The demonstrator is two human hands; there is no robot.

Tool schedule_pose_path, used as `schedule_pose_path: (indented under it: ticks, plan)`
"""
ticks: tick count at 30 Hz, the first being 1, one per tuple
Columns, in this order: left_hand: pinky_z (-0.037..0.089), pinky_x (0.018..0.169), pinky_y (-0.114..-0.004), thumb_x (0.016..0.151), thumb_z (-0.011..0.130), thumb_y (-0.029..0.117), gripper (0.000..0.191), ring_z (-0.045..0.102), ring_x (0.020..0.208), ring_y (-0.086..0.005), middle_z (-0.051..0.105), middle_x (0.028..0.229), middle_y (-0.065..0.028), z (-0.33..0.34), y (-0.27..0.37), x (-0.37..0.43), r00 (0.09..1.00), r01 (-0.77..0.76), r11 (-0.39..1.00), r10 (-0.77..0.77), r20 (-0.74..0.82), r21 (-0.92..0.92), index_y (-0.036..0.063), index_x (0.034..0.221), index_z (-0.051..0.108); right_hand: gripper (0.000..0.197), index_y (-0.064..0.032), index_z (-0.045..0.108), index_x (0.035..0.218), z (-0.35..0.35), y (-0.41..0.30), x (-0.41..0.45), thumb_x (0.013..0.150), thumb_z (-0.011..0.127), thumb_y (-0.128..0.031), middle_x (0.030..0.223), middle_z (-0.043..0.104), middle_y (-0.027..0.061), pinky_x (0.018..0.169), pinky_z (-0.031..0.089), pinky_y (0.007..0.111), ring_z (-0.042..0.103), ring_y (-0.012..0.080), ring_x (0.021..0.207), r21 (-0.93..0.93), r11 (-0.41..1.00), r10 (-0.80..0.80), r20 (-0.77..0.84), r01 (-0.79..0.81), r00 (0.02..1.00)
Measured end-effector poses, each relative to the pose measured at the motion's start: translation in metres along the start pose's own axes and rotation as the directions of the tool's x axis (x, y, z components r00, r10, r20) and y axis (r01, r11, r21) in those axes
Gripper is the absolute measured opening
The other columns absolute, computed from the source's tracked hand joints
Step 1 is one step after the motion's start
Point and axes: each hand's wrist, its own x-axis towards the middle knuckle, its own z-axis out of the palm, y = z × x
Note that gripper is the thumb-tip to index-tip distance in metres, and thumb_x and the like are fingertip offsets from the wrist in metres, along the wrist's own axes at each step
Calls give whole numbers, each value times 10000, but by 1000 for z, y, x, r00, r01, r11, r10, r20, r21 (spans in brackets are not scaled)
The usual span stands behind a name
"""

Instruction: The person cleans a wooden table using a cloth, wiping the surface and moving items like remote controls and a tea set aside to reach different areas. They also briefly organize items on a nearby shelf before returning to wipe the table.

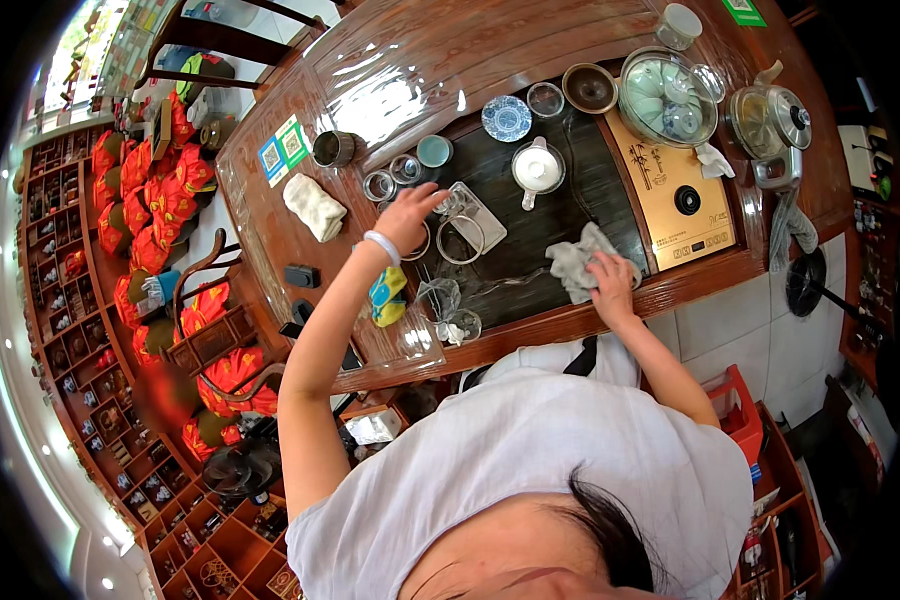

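My left hand, with a pale bracelet at the wrist, hovers over the left part of a dark tea tray. Its fingers are apart, the tips close to a small clear glass cup; whether they touch it I cannot tell. Beside it lie a clear rectangular dish and a round glass rim. On the tray's near right part, my right hand grips a crumpled grey cloth. A white lidded gaiwan-like pot stands mid-tray in a clear vessel.
Left on the wooden table are a folded white towel, a dark cup and a yellow-blue cloth. Glass cups stand near the front edge. Rightward are a gold induction cooker, a glass bowl of cups and a glass kettle.
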Motion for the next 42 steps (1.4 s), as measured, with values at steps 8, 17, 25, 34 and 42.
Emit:
schedule_pose_path:
  ticks: [8,17,25,34,42]
  plan:
    - [415,834,-380,727,634,193,180,482,981,-314,539,1078,-92,64,-21,23,984,-136,985,121,-133,-108,85,871,631,439,-100,537,933,25,-37,6,531,645,40,1145,446,75,886,306,429,387,312,1042,166,986,-38,58,28,998]
    - [464,676,-340,747,624,121,145,576,781,-309,587,929,-138,-1,10,-8,867,0,890,-228,-443,-457,16,846,615,412,-71,540,983,72,-78,73,597,572,71,1109,460,117,853,369,390,413,344,996,401,914,-32,-84,63,996]
    - [456,663,-309,739,637,153,174,591,736,-257,609,842,-118,-13,6,-6,745,42,808,-417,-521,-587,-6,806,615,352,-139,548,1047,133,-148,137,697,578,-133,1125,487,76,867,342,424,414,310,1052,60,981,-186,46,183,982]
    - [461,680,-366,727,626,253,226,599,757,-290,618,801,-141,62,12,24,724,324,753,-587,-362,-573,41,805,641,356,-143,592,906,60,-76,32,598,544,31,1085,517,16,855,352,392,440,268,1025,187,924,-371,236,332,898]
    - [462,677,-371,725,620,270,240,593,750,-302,619,797,-138,63,15,17,631,359,711,-662,-405,-604,45,803,641,386,-102,580,945,-7,-34,-5,591,560,50,1121,500,48,878,346,407,436,292,1028,-6,991,-127,275,134,953]
